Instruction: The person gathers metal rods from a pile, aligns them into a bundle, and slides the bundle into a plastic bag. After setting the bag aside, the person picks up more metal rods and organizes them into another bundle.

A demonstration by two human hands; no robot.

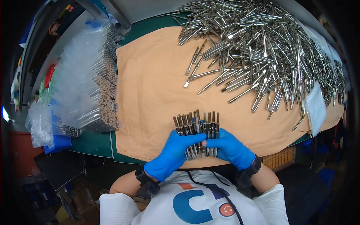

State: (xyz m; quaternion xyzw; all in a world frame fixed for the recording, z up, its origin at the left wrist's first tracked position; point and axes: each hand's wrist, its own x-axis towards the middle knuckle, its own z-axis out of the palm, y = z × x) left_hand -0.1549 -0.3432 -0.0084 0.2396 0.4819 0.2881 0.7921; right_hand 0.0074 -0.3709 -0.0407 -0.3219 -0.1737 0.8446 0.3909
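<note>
Both my hands, in blue gloves, meet over the near edge of the brown paper sheet [150, 93]. Between them stands a row of slim metal rods [197, 125], side by side with dark ends pointing away from me. My left hand [176, 148] is closed round the left part of the bunch, its thumb across the front. My right hand [225, 146] grips the right part, thumb pointing inward; its thumb tip looks bare. The fingers behind the rods are mostly hidden. Beyond them, a large heap of similar shiny metal rods [255, 48] spreads over the far right.
To the left lie stacked clear plastic bags [75, 71] with bundled rods showing at their ends. A blue bin [60, 142] stands at the table's left edge. A white sheet [315, 107] lies by the heap at right. Green table surface [93, 144] shows beside the paper.
</note>
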